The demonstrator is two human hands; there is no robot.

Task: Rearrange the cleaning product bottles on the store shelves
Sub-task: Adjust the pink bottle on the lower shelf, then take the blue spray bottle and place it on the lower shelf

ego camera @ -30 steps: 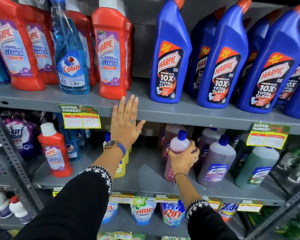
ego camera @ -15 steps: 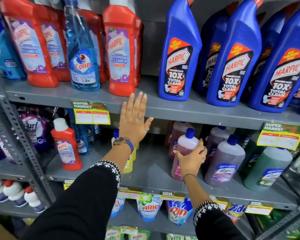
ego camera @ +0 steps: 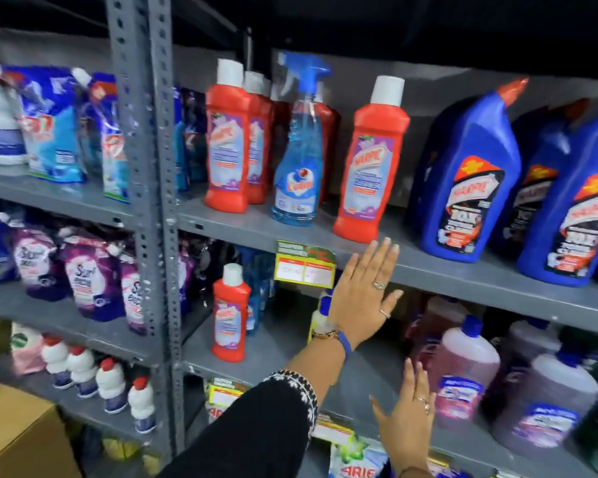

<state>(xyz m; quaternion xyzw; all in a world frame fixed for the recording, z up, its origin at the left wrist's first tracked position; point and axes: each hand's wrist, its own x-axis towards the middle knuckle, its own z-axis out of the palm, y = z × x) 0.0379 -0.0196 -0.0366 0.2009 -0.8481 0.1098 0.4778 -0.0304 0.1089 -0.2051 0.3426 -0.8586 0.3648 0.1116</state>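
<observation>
The shelf [ego camera: 463,270] edge under the fingertips of the flat, empty left hand [ego camera: 363,291] is grey painted metal, matt and scuffed. Just above those fingertips a red bottle [ego camera: 370,167] is glossy plastic with a paper-like label. Beside the open right hand [ego camera: 408,419] the pink bottle [ego camera: 463,367] is translucent, smooth plastic. The sleeve [ego camera: 256,429] looks like soft black cloth.
</observation>
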